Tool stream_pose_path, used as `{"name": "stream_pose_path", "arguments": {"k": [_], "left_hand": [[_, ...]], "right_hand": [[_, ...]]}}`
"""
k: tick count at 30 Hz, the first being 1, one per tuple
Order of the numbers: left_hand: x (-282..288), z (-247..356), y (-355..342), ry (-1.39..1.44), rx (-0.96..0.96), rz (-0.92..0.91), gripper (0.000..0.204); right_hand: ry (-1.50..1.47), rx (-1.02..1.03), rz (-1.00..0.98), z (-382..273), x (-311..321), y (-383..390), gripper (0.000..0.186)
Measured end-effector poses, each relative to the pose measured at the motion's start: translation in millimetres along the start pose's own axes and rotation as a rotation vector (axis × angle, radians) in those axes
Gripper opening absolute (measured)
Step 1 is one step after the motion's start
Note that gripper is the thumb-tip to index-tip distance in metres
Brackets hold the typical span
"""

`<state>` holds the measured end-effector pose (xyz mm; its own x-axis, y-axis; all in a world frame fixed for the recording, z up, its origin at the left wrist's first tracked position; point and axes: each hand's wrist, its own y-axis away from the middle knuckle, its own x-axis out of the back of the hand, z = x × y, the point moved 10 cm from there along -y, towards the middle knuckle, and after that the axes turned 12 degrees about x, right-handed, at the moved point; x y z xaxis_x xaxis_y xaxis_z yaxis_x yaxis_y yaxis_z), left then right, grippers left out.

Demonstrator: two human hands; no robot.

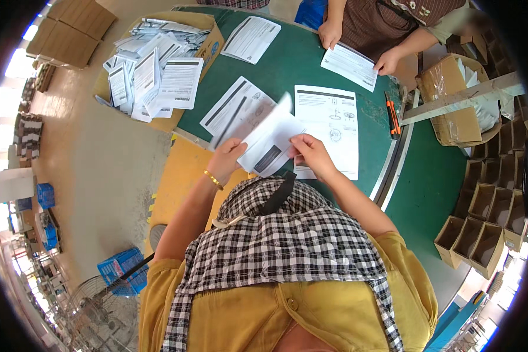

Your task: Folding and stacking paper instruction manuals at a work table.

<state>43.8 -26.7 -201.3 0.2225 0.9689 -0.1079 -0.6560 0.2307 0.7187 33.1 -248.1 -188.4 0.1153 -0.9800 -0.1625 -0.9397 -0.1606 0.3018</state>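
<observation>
Both my hands hold a white printed sheet (274, 136) above the near edge of the green table. My left hand (227, 158) is closed on the sheet's left edge, fingers partly hidden behind it. My right hand (312, 155) pinches its right edge near a dark printed block. The sheet's upper part is bent up and blurred by motion. Behind it on the left lies a printed sheet stack (236, 108), partly covered. Just right of the held sheet, a larger stack of printed sheets (327, 126) lies flat, its lower edge close to my right hand.
A carton (212, 48) heaped with folded leaflets stands at the far left, beside a leaflet pile (251, 40). Across the table (293, 61), a co-worker's hands hold a leaflet (350, 66). Orange-black cutters (392, 115) lie near a metal rail. Small open cartons (486, 234) stand right.
</observation>
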Motion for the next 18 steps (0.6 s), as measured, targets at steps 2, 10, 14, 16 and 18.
{"name": "stream_pose_path", "arguments": {"k": [2,10,14,16,18], "left_hand": [[-13,20,15,0.430,-0.013,-0.097,0.023],[22,-12,28,0.503,0.001,0.049,0.030],[60,18,52,-0.006,-0.330,0.445,0.039],[39,42,53,0.191,-0.295,0.254,0.038],[21,54,49,0.379,-0.258,0.055,0.036]], "right_hand": [[-0.132,-0.049,0.098,6,-11,-10,0.028],[-0.354,-0.071,0.031,5,-61,-50,0.020],[-0.373,0.115,0.057,-49,-54,-49,0.015],[-0.386,0.090,0.007,-68,-51,-41,0.016],[-0.384,0.063,0.002,-82,-47,-31,0.017]]}}
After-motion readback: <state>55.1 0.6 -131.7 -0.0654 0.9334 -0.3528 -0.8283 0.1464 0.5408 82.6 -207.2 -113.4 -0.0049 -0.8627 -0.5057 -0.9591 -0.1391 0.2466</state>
